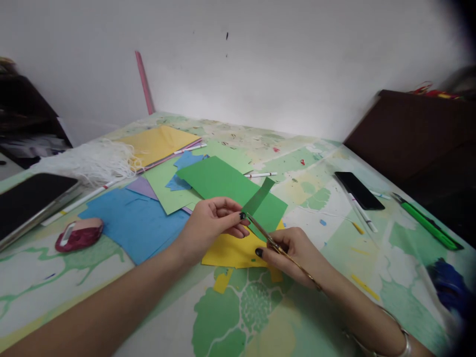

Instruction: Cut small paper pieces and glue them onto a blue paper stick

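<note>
The left hand (213, 216) pinches the green strip (261, 194)'s near end; the right hand (299, 254) curls round the scissors (275, 244). Over the desk (230, 329), well inside its right edge, the strip looks light and easily creased; take it gently by an end.

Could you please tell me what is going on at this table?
A person's left grip pinches a narrow green strip of paper, and the right grip holds what look like gold-coloured scissors, their tips close to the strip's lower end. Whether they touch it is unclear. Behind the strip lies a larger green sheet, with a yellow sheet nearer the person.
</note>
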Motion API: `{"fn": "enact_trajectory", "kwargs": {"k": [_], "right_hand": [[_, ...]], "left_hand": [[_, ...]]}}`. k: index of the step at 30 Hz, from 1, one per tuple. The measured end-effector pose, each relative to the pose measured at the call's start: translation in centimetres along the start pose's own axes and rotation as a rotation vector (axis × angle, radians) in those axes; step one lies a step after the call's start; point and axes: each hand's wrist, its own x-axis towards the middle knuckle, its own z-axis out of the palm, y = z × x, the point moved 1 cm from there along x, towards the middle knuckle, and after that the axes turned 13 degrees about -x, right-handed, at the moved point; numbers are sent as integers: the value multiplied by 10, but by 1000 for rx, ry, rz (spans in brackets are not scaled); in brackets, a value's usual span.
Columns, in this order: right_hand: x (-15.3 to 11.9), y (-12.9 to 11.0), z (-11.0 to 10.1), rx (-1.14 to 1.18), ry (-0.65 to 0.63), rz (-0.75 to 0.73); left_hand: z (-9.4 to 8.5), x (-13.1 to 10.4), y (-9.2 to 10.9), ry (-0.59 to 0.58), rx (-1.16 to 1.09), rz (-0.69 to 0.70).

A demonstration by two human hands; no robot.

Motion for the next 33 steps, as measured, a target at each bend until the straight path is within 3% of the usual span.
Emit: {"fn": "enact_trajectory", "kwargs": {"k": [33], "right_hand": [[2, 0, 3, -16, 55, 28]], "left_hand": [[6, -2, -6, -38, 83, -11]]}}
